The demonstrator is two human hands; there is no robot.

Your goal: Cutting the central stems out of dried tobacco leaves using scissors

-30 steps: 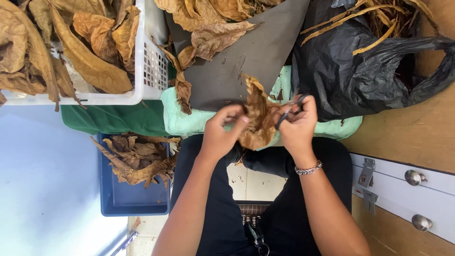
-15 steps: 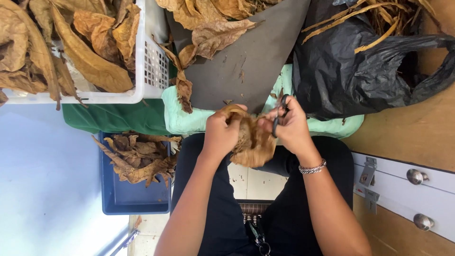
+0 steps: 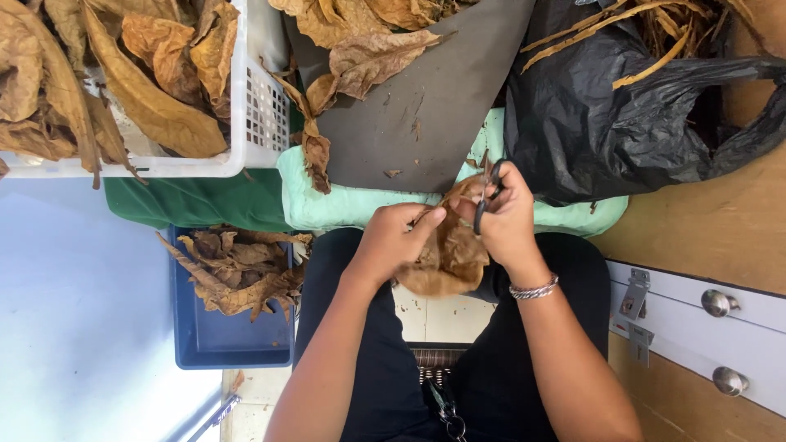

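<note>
Gripping a dried brown leaf (image 3: 446, 254) between them, both hands work over the lap; the left hand (image 3: 393, 237) pinches the leaf's edge, fingers closed on it; the right hand (image 3: 503, 217) is clamped on small scissors (image 3: 488, 188); beyond the hands lies a grey board (image 3: 426, 106); beside the left hand sits a blue tray (image 3: 233, 344).

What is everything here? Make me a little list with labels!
left hand: holds a dry brown leaf
right hand: holds scissors at the leaf
white basket: full of leaves
blue tray: leaves inside
black bag: stems on top
grey board: leaves at its far end
</note>
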